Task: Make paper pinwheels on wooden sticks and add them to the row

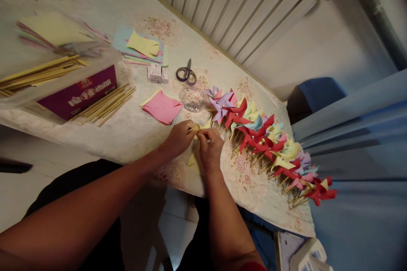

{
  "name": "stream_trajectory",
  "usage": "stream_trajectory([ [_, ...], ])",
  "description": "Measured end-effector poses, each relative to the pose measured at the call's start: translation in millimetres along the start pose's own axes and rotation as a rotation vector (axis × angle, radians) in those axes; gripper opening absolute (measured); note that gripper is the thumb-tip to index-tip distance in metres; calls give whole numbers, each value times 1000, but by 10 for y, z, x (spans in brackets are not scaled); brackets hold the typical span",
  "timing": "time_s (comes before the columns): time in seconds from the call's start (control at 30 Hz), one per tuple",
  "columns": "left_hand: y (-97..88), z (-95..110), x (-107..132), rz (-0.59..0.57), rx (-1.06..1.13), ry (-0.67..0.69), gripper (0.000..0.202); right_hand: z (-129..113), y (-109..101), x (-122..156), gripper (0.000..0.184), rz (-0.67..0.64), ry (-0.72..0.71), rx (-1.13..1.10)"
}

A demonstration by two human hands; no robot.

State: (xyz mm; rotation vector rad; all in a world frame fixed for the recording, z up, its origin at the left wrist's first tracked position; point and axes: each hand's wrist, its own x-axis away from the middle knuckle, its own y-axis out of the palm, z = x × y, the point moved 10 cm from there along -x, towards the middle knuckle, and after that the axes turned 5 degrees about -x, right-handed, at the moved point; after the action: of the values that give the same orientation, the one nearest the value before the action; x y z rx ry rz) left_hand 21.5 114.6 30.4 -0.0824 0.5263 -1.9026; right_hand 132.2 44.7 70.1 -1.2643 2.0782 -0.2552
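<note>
Centrally: left hand (181,137) and right hand (212,148) pinch yellow paper (195,127) between their fingertips; overtight pressure could crease or tear it. Ten o'clock from the hands: pink-topped paper stack (163,108). Twelve: clear container (190,93) of metal pieces (193,106), liable to spill if nudged. Two to four: pinwheels (270,143). Twelve, farther: scissors (182,74).

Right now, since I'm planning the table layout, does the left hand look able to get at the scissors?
Probably yes: the scissors lie uncovered beyond a low-looking clear container, leaving room to reach over, though the left hand is busy with yellow paper.
</note>
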Motion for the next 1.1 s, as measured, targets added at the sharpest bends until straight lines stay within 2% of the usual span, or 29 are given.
stream_trajectory([
  [0.07, -2, 5, -1, -2, 11, 2, 16, -111, 2, -6, 20, -13, -108, 48],
  [0.1, -1, 5, -2, -3, 16, 3, 16, -109, -1, -8, 20, -8, -105, 40],
  [0.17, -1, -2, -4, 0, 17, 1, 16, 10, -11, -9, 18, 22, 14, -30],
  [0.27, 1, -17, -4, 2, -2, -12, 15, 280, 49, 43, 18, 16, 291, -164],
  [0.33, 2, -16, -3, -5, -12, -21, 15, 314, 71, 56, 19, -6, 337, -169],
  [0.47, 12, 38, -6, -34, 11, 0, 18, 20, 1, -11, 18, -4, 60, 9],
  [0.53, 15, 51, -7, -39, 20, 6, 20, -55, -9, -13, 18, 6, -1, 41],
  [0.57, 12, 45, -7, -34, 21, 2, 20, -32, -15, -10, 18, 18, 29, 23],
  [0.73, 14, -12, -4, -13, 23, -33, 15, 254, 37, 78, 17, 51, 366, -164],
  [0.9, -9, -20, -16, -19, 33, -55, 15, 322, -17, 86, 19, 125, 414, -173],
  [1.0, -26, -16, -25, -28, 42, -66, 16, 419, -72, 76, 33, 188, 440, -202],
  [1.1, -34, -22, -25, -31, 65, -80, 17, 522, 11, 68, 41, 125, 484, -329],
])
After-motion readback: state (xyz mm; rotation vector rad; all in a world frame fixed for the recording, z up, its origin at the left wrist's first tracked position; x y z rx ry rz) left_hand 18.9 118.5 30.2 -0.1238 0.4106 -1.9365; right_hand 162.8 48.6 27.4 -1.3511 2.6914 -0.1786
